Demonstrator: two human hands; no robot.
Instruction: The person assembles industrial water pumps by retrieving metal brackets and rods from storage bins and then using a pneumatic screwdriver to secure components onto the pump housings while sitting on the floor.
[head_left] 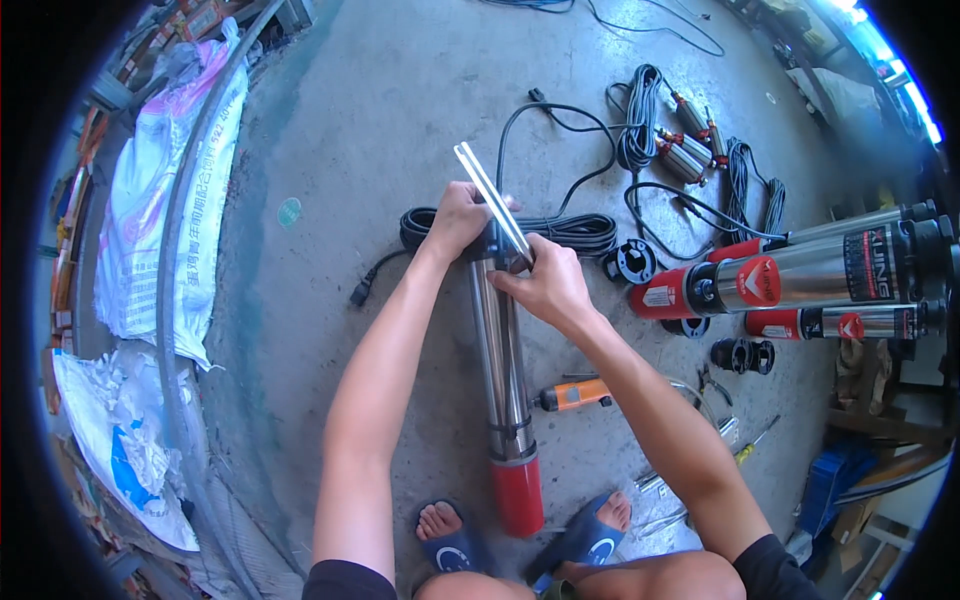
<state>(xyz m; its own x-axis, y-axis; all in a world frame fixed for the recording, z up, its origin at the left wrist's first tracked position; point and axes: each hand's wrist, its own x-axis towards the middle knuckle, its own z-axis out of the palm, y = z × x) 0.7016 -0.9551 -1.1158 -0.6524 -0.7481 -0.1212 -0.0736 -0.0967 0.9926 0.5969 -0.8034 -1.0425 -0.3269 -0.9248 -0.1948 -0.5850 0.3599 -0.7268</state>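
A: What is the right hand doing?
B: Its thumb and fingers are clamped on the lower end of a long, narrow, bright metal strip with two shiny parallel edges, which slants up and away to the left.
A: And the left hand?
B: Its fingers are curled beside the strip's middle, the tips blurred; I can't tell whether they grip it.
A: What's below the fingers?
B: A long, polished steel cylinder, its black upper end right by them. The body runs toward the person's feet, mirror-bright with dark lengthwise streaks, crossed by a dark band near its lower part and finished by a plain red end cap.
A: Anything else close?
B: Just beyond the fingers, a coiled black cable lies on the grey concrete floor. Below the right fingers is an orange-bodied tool, beside the cylinder.
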